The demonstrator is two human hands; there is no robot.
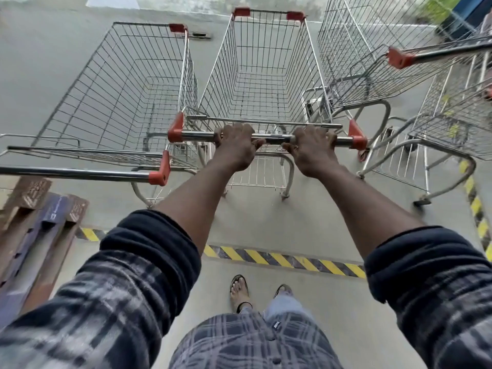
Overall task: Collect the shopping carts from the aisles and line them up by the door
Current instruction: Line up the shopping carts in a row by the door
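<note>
A wire shopping cart (pixel 262 75) with red corner caps stands straight ahead of me on the concrete floor. My left hand (pixel 235 145) and my right hand (pixel 311 150) both grip its chrome handle bar (pixel 271 138), a short gap between them. A second empty cart (pixel 119 97) stands close on the left, its handle (pixel 80 173) pointing towards me. A third cart (pixel 372 57) stands at the right, and a further cart (pixel 452 121) is angled beside it at the right edge.
Yellow-black hazard tape (pixel 282 258) crosses the floor in front of my feet and runs up the right side (pixel 476 209). Brown and blue wooden pallets (pixel 34 230) lean at the lower left. A stained wall base (pixel 186 5) lies beyond the carts.
</note>
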